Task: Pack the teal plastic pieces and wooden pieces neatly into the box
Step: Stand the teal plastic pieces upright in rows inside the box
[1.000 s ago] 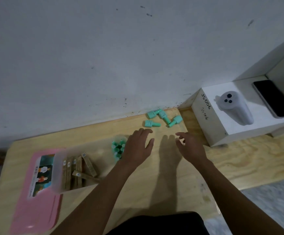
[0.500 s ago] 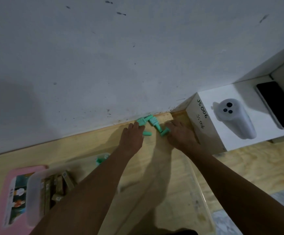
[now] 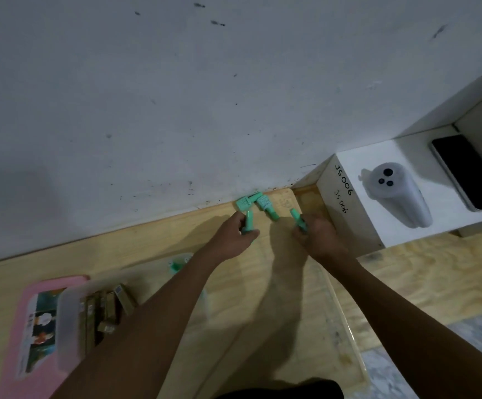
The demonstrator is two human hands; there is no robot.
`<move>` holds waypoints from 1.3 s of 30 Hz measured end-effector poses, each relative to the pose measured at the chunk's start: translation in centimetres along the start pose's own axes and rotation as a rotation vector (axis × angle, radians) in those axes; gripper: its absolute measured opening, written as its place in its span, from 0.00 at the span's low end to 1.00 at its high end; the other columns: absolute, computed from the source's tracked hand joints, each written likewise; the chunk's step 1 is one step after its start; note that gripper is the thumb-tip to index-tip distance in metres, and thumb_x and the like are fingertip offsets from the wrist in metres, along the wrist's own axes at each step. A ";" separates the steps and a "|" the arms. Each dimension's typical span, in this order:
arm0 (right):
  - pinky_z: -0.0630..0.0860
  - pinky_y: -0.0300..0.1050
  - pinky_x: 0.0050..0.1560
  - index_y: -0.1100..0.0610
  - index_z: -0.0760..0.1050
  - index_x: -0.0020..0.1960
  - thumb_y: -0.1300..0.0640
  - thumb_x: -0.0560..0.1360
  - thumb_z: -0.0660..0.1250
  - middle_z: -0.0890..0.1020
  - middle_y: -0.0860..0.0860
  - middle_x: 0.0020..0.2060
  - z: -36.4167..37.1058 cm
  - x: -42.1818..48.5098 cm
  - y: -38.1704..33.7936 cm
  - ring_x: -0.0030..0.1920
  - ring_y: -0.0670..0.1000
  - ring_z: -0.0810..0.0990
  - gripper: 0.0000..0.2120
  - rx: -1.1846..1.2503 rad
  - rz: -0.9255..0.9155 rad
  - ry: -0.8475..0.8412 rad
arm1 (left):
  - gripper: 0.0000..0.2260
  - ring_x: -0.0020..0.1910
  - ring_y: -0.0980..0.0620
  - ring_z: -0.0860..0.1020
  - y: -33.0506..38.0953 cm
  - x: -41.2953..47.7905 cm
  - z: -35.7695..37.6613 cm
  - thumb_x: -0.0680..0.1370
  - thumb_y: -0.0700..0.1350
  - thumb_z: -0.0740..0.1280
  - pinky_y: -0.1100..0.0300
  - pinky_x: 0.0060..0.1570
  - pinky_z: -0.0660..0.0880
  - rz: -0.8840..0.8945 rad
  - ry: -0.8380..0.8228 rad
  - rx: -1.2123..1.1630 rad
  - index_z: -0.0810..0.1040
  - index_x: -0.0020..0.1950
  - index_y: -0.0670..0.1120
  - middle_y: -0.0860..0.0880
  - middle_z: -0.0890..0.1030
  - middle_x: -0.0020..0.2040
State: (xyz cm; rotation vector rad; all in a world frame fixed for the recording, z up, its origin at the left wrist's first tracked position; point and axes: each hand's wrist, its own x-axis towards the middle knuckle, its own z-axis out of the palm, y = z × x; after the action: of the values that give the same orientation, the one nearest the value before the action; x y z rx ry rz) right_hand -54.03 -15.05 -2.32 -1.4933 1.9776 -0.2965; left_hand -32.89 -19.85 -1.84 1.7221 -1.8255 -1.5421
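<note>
Head view: both bare hands reached to the far edge of the light plywood table [image 3: 176, 243], by the white wall [image 3: 176, 96].
Teal pieces on table: three small teal plastic pieces lay loose against the wall, one at the left [image 3: 242, 203], one behind it along the wall [image 3: 255, 194], one to its right [image 3: 267, 207] with its stem pointing toward the person.
Left hand: the left hand [image 3: 231, 240] was closed around a teal plastic piece [image 3: 248, 220] that stood up out of the grip; thumb and fingers pinched its lower end.
Right hand: the right hand [image 3: 317, 237] was curled on another teal plastic piece [image 3: 296, 216], whose tip stuck out past the knuckles toward the wall; fingers pressed together around it.
Box: the clear plastic box [image 3: 67, 326] sat on the table nearer the person than the loose pieces and to their left, partly hidden by the left forearm.
Box contents: brown wooden pieces [image 3: 101, 312] lay side by side in its left part; a few teal pieces [image 3: 176, 264] showed in its far right corner.
Lid: a pink lid with a printed picture [image 3: 27, 326] lay flat just left of the box, touching it.
White carton: a white cardboard carton marked "JS 006" [image 3: 349, 214] stood to the right of the loose pieces, near the right hand.
On carton: a black phone [image 3: 464, 171] lay on its top at the right edge.
</note>
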 end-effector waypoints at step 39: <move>0.71 0.48 0.52 0.49 0.81 0.52 0.49 0.72 0.67 0.85 0.47 0.43 9.9 -13.5 -13.7 0.45 0.52 0.81 0.10 -0.374 -0.682 0.111 | 0.10 0.36 0.54 0.75 -9.7 -20.6 -5.9 0.75 0.49 0.69 0.59 0.40 0.71 0.129 0.496 0.064 0.83 0.52 0.45 0.46 0.83 0.42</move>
State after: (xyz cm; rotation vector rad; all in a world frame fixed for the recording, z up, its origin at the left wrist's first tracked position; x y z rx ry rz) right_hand -35.23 -5.24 1.96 -2.4236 1.5955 -0.3031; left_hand -16.40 -3.96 3.41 1.7716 -1.6950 -0.9080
